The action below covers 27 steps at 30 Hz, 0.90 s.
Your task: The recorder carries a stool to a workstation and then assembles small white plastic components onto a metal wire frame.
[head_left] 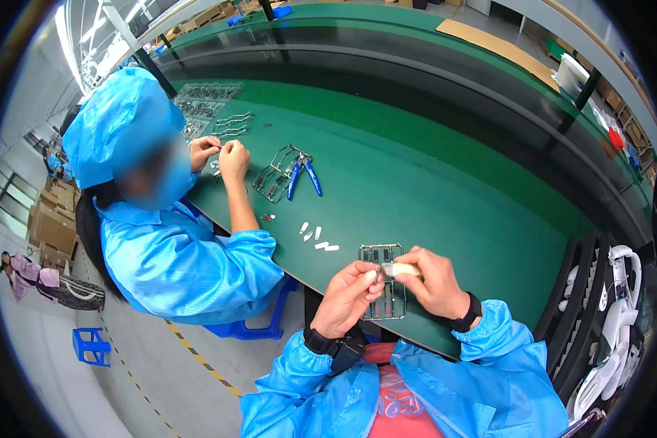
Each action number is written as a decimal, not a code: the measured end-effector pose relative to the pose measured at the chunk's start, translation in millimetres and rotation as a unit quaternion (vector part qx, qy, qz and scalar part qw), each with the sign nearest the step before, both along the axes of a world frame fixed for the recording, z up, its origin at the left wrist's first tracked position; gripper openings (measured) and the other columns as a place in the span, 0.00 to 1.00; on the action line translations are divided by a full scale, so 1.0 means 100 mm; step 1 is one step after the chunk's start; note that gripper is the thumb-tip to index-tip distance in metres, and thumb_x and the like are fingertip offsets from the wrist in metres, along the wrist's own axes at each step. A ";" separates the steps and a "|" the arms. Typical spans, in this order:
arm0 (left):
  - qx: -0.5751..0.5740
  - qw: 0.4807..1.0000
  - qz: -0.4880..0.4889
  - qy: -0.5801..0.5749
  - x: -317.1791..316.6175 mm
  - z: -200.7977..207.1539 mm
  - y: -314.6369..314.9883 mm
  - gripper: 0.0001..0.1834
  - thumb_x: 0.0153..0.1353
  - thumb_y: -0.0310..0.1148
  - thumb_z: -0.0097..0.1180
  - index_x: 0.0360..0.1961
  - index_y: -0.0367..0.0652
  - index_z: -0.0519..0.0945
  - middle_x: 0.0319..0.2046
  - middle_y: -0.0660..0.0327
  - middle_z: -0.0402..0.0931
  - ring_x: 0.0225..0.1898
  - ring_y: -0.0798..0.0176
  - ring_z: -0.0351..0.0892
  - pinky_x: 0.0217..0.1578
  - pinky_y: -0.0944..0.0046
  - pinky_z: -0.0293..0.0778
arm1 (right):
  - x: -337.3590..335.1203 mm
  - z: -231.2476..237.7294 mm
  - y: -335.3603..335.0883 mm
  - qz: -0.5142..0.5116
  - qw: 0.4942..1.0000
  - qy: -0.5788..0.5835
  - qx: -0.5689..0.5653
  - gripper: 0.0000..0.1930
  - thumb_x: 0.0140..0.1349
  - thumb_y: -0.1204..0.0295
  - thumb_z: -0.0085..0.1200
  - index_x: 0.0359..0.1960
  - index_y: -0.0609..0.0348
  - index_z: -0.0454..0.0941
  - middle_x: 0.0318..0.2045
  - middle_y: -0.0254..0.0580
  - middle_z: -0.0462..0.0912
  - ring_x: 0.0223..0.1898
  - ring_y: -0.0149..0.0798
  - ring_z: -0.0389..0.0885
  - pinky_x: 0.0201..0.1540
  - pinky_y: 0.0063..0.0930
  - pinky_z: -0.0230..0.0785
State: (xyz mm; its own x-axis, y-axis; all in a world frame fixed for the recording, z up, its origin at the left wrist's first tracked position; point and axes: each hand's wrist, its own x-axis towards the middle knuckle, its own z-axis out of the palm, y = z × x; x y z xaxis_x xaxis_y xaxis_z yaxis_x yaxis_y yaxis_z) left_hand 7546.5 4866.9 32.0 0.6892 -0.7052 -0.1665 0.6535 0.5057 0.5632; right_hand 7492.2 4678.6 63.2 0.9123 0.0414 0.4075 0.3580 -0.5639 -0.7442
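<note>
My left hand (pixel 349 293) has its thumb and fingertips pinched together on a small part too small to make out. Close against it, my right hand (pixel 436 283) grips a short cream-coloured tool-like piece (pixel 406 270) with a greyish end pointing at the left fingertips. Both hands are above a rectangular frame of thin sprue (pixel 383 312) with dark small parts in it, lying at the table's near edge and partly covered by the hands. To their left, several small white pieces (pixel 318 233) lie scattered on the green table (pixel 431 197).
On my left a co-worker in blue (pixel 175 263) pinches something small. Nearby lie blue-handled pliers (pixel 304 177), another sprue frame (pixel 270 179), bent metal-looking strips (pixel 232 124) and clear trays (pixel 208 95). Black racks with white parts (pixel 613 328) stand at right; a dark conveyor (pixel 387 77) runs behind.
</note>
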 end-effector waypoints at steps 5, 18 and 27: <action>-0.013 1.000 -0.007 0.006 0.00 -0.03 0.00 0.07 0.66 0.26 0.50 0.43 0.36 0.73 0.35 0.61 0.73 0.32 0.72 0.70 0.33 0.72 0.68 | -0.02 -0.10 0.04 0.032 0.999 -0.006 -0.020 0.12 0.59 0.66 0.57 0.38 0.59 0.72 0.30 0.45 0.78 0.31 0.48 0.79 0.33 0.37 0.69; 0.031 0.999 0.008 -0.030 0.01 0.11 0.04 0.10 0.65 0.27 0.51 0.45 0.35 0.74 0.30 0.63 0.72 0.31 0.71 0.68 0.32 0.72 0.65 | 0.06 -0.08 0.01 -0.068 0.996 0.024 0.050 0.12 0.61 0.67 0.56 0.39 0.62 0.71 0.32 0.47 0.78 0.31 0.48 0.79 0.34 0.36 0.71; 0.504 0.692 0.138 -0.498 0.76 -0.15 0.35 0.10 0.58 0.21 0.50 0.41 0.33 0.77 0.26 0.55 0.74 0.27 0.58 0.75 0.30 0.61 0.71 | 0.25 -0.12 -0.05 -0.109 0.988 0.105 -0.043 0.12 0.61 0.65 0.54 0.41 0.59 0.72 0.33 0.47 0.80 0.33 0.50 0.80 0.35 0.38 0.71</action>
State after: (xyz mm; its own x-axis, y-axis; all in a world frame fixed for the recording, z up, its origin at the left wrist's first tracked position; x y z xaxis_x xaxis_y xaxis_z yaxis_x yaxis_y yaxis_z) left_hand 7622.1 4901.7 17.3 0.9011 -0.3959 0.1768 -0.3562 -0.4433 0.8226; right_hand 7517.1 4674.0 51.4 0.9673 -0.1390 0.2124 0.0642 -0.6755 -0.7345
